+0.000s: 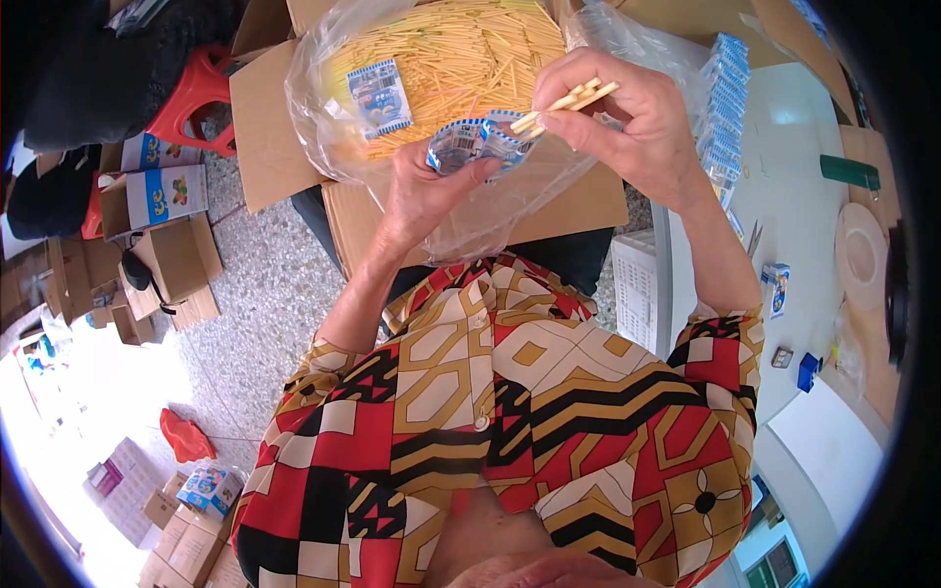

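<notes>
Nearest the camera: the person's patterned shirt [510,431] in red, black, cream and ochre, filling the lower middle of the view, with both bare forearms rising from it toward the top. Far left, on the speckled floor [255,294]: a red plastic stool [196,98], small printed cartons [162,191] and flattened cardboard. Left of centre: the left hand [426,191], closed around a small blue-and-white paper packet [475,145] whose open mouth faces right and slightly upward. Behind it: a cardboard box [294,147] lined with a clear plastic bag [323,88], holding a heap of pale thin wooden sticks [470,49]; a second blue-and-white packet [379,96] lies flat on the heap. Right of centre: the right hand [627,108], pinching a small bundle of sticks [564,103] between thumb and fingers. The bundle's long axis runs from upper right to lower left, its lower-left end just at the packet's mouth. Further right: a stack of blue packets [725,108] along the edge of a white table [804,196].
</notes>
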`<state>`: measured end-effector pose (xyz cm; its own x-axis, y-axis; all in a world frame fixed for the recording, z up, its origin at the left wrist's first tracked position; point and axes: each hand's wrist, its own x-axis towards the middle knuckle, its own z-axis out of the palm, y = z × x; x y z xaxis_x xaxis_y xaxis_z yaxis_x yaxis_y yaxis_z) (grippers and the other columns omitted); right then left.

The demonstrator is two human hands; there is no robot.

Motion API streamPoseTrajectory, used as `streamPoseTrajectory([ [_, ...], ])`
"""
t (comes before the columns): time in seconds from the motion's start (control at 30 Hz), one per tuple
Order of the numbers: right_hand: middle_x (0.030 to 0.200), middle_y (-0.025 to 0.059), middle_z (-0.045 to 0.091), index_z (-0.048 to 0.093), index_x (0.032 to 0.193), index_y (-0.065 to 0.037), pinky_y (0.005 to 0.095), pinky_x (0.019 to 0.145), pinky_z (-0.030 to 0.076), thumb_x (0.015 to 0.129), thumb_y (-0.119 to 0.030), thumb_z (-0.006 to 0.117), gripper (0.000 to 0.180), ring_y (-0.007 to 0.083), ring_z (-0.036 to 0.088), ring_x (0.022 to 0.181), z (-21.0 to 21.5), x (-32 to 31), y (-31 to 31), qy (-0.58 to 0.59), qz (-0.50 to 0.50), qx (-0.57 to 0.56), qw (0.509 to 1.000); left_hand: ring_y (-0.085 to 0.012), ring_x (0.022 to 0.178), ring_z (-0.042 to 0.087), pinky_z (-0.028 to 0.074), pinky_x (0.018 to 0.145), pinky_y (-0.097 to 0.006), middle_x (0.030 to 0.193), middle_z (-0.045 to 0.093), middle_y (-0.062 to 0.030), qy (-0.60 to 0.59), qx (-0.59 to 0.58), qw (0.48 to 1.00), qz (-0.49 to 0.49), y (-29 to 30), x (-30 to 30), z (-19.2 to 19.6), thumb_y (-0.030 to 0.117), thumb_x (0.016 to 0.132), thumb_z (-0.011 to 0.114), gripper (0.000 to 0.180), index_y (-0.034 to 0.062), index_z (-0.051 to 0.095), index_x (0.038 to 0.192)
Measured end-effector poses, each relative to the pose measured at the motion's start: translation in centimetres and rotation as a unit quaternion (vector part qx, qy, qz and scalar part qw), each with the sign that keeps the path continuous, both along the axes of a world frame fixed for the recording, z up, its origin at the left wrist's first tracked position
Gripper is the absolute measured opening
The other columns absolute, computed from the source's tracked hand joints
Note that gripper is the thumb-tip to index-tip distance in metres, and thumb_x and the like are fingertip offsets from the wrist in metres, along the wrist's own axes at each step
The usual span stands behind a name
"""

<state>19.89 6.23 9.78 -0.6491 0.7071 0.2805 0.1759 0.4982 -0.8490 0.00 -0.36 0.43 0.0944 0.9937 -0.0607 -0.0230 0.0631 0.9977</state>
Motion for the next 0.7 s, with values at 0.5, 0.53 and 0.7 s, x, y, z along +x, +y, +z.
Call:
streamPoseTrajectory([
  [0.5,0.075,-0.0024,0.054,0.059,0.087,-0.004,0.0186,0.055,0.038,0.082,-0.005,0.061,0.006,0.0026,0.046,0.065,1.0,-0.9,0.2,-0.091,0.014,-0.064,0.994,-0.0024,0.063,0.049,0.043,0.055,-0.02,0.069,0.061,0.0014,0.028,0.03,0.999,-0.005,-0.2,0.6,-0.3,0.009,0.076,0.071,0.013,-0.0003,0.066,0.085],
  [0.53,0.075,-0.0024,0.054,0.059,0.087,-0.004,0.0186,0.055,0.038,0.082,-0.005,0.061,0.006,0.0026,0.046,0.065,0.9,-0.9,0.2,-0.091,0.014,-0.064,0.994,-0.0023,0.065,0.051,0.044,0.058,-0.02,0.072,0.063,0.0021,-0.016,0.009,1.0,-0.001,-0.2,0.6,-0.1,0.008,0.077,0.07,0.014,-0.0003,0.067,0.088],
  [0.7,0.076,-0.0029,0.056,0.06,0.087,-0.005,0.0185,0.054,0.037,0.081,-0.007,0.064,0.008,0.003,0.047,0.064,0.4,-0.9,0.1,-0.093,-0.017,-0.08,0.992,-0.0029,0.071,0.055,0.047,0.065,-0.019,0.08,0.065,0.0019,-0.042,-0.01,0.999,-0.013,-0.3,0.5,-0.3,0.008,0.078,0.069,0.016,0.0005,0.067,0.093],
])
